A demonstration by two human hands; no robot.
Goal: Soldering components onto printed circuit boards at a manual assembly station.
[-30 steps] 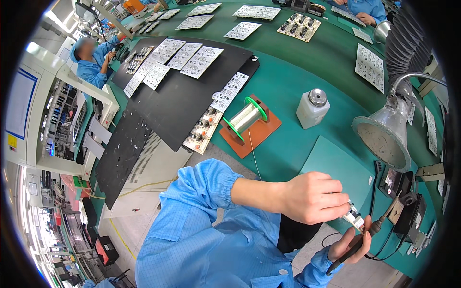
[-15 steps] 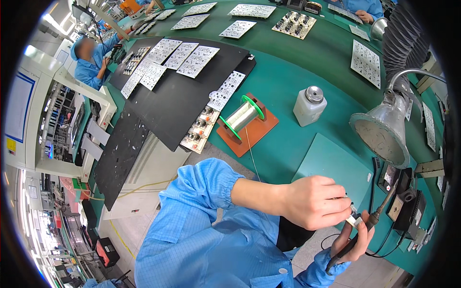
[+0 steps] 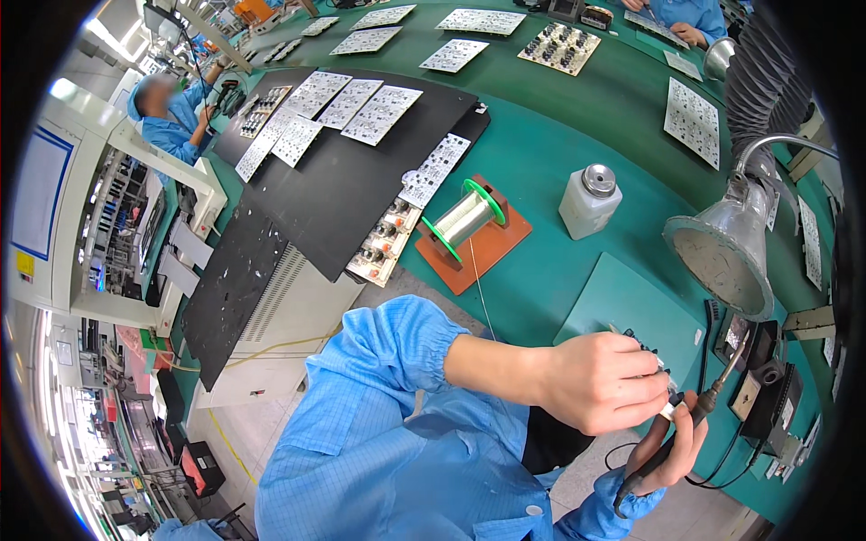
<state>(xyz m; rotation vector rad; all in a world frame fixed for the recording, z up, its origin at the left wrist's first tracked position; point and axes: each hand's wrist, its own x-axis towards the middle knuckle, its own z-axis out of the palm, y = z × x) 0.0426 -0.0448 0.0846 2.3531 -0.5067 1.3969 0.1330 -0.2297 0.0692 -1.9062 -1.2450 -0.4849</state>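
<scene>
My left hand point(image 3: 609, 383) is closed, back of the hand up, on a small circuit board with dark components point(image 3: 642, 343), most of it hidden behind the fingers. Close beside it, my right hand point(image 3: 672, 455) grips a soldering iron point(image 3: 708, 401) by its dark handle, and its metal tip points up and away to the right. The right fingertips are close to the near end of the board, by a small white part point(image 3: 668, 410); whether they touch it I cannot tell. A solder wire spool point(image 3: 465, 222) with green rims stands on a brown holder, its wire running down behind my left forearm.
A white bottle with a metal cap point(image 3: 590, 200) stands on the green bench. At right are a metal fume hood point(image 3: 722, 257), a black brush point(image 3: 712, 325) and a soldering station point(image 3: 771, 397). White circuit boards point(image 3: 382, 114) lie on a black sheet. Two co-workers in blue sit beyond.
The board in my left hand has turned, and more of its dark components show above the fingers. Both hands stay close together. The whole view has shifted slightly.
</scene>
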